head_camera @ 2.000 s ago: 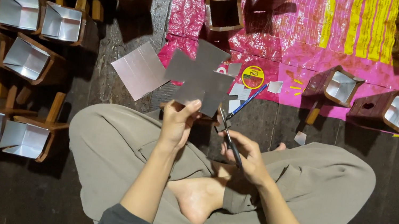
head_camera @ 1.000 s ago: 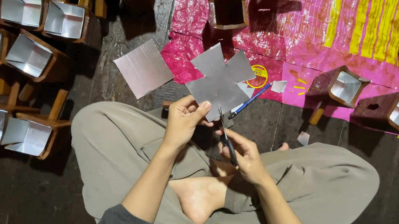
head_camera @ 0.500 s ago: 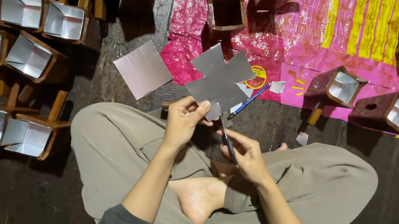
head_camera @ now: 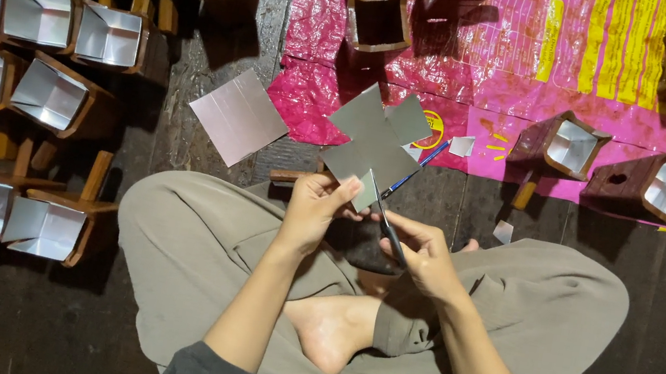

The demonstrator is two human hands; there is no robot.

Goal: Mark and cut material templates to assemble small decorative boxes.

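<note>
Person sitting cross-legged on dark plank floor; left hand [head_camera: 313, 211] pinching lower edge of cross-shaped grey sheet [head_camera: 374, 143], fingers closed on it, holding it up over near edge of pink plastic mat [head_camera: 495, 79]; right hand [head_camera: 421, 251] wrapped round scissors [head_camera: 383, 213], blades slightly parted at sheet's lower corner; judging: keep sheet taut, feed blades straight along the notch line; uncut square sheet [head_camera: 238, 116] lying on floor to left; lined wooden boxes [head_camera: 51, 95] ranked along left edge.
</note>
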